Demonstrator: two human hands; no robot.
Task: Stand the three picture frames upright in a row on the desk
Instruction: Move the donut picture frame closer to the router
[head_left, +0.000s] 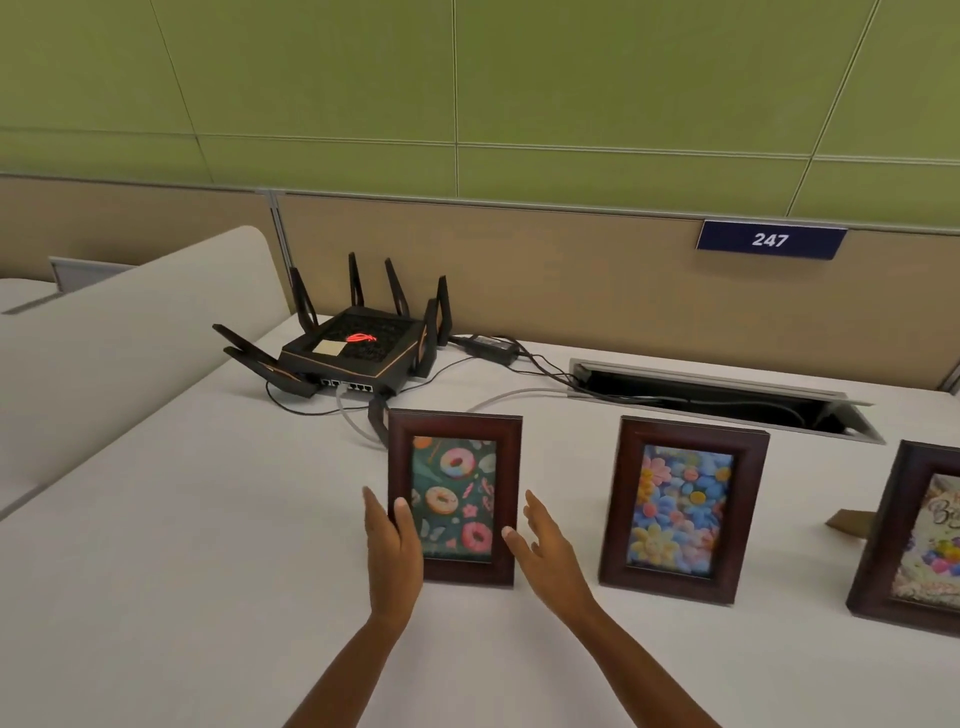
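Note:
Three dark wooden picture frames stand upright in a row on the white desk (208, 519). The doughnut picture frame (457, 483) is on the left, the flower picture frame (683, 509) in the middle, and a third frame (930, 530) is cut off by the right edge. My left hand (392, 551) is at the doughnut frame's left edge, thumb on its front and fingers beside it. My right hand (545, 551) hovers at that frame's right edge with fingers spread, thumb just touching or overlapping the border.
A black router (358, 345) with several antennas sits behind the doughnut frame. Its cables and power adapter (491, 344) run to an open cable hatch (727, 400) behind the flower frame. A rounded white divider (130, 332) bounds the desk on the left.

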